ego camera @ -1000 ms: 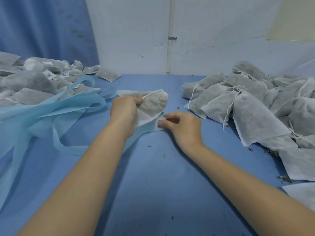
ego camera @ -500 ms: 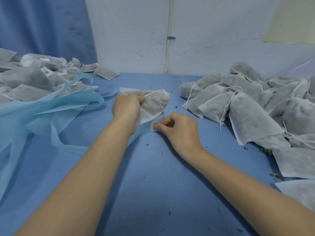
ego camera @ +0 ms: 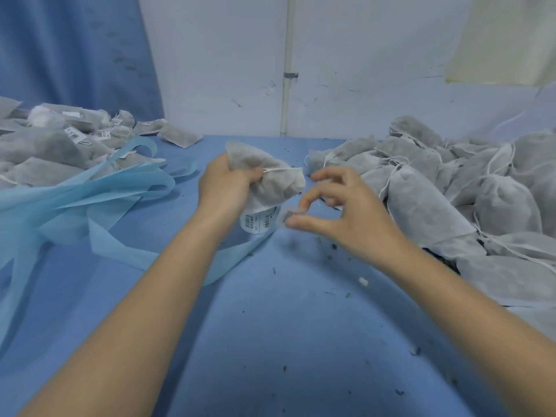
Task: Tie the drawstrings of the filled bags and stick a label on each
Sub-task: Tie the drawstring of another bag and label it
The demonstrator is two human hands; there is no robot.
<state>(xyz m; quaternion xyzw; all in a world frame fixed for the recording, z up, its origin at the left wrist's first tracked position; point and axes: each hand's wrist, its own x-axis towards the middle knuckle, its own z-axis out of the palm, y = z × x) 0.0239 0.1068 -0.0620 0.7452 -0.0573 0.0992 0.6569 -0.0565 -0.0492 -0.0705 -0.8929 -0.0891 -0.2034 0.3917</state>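
1. Head view: we note the left hand [ego camera: 224, 188] gripping one filled bag [ego camera: 270, 179] lifted just above the blue table [ego camera: 270, 341], its drawstring [ego camera: 278, 170] running across the neck; tied or not, we cannot tell.
2. Right hand [ego camera: 340, 212] pinches a small label [ego camera: 285, 217] between thumb and forefinger, other fingers spread, just beside the bag. Not yet stuck, we judge.
3. Label roll [ego camera: 258, 221] sits under the bag, liner strip [ego camera: 126, 188] trailing left.
4. Left pile [ego camera: 60, 142] carries labels: done, by our reading.
5. Right pile [ego camera: 451, 188] shows loose strings and no labels; much remains.
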